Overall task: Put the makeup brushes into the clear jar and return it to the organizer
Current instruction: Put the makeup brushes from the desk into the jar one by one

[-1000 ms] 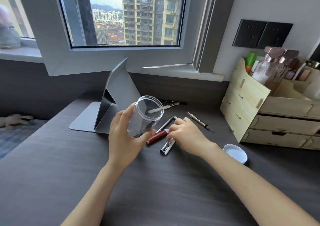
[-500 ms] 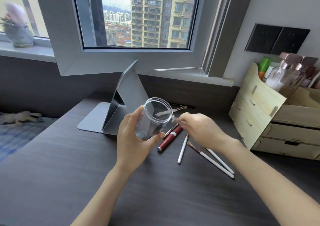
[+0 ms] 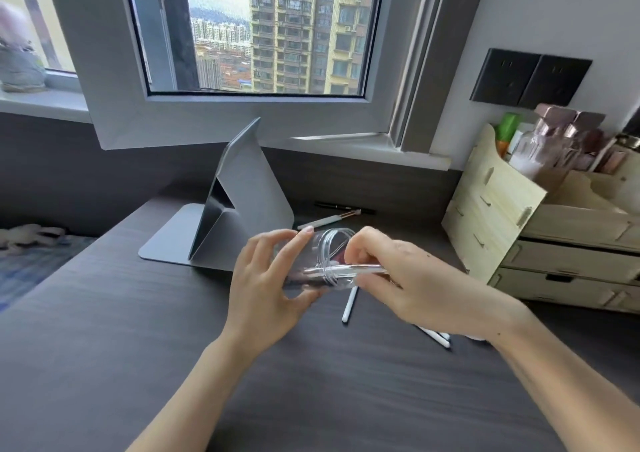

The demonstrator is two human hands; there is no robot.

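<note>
My left hand (image 3: 266,285) grips the clear jar (image 3: 323,261), tipped on its side above the desk with its mouth toward the right. My right hand (image 3: 408,285) pinches a silvery makeup brush (image 3: 346,270) whose front part lies inside the jar's mouth. One white brush (image 3: 349,304) lies on the desk just below the jar. Two more white brushes (image 3: 438,337) poke out from under my right wrist. Another white brush with a rose-gold ferrule (image 3: 329,219) rests behind the jar. The wooden organizer (image 3: 498,206) stands at the right.
A grey folding stand (image 3: 239,206) sits on the dark desk (image 3: 173,330) behind my left hand. A black pen (image 3: 343,206) lies by the back wall. Bottles (image 3: 554,143) fill the organizer's top compartment. The window frame (image 3: 242,119) juts over the desk's rear.
The jar has tilted from nearly upright onto its side. My right hand lifted a brush from the desk and pushed its end into the jar's mouth. The camera moved closer.
</note>
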